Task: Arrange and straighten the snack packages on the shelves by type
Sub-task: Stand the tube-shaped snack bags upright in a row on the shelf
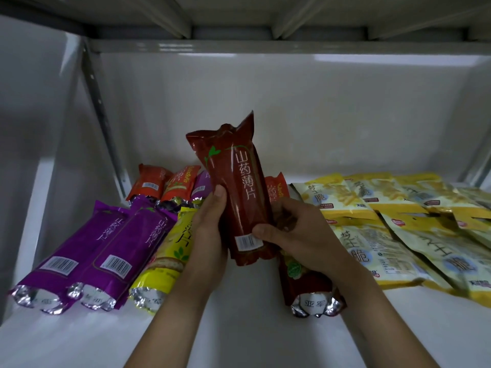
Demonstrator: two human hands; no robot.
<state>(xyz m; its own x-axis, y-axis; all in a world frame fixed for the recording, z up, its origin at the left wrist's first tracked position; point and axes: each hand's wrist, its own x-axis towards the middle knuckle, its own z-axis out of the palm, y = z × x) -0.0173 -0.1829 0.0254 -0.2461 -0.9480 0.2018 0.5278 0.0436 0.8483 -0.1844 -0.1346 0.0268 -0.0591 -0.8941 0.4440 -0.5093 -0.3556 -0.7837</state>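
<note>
Both hands, left hand [210, 229] and right hand [295, 229], curl round the lower half of the dark red package [239, 187], held up above the shelf [239, 328], right of the purple packages [87, 251]. It looks light, crinkly, slippery; contents probably brittle, so gripping mid-body suits best.

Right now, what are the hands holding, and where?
Both hands hold the dark red snack package by its lower half: left hand on its left side, right hand on its right.
</note>
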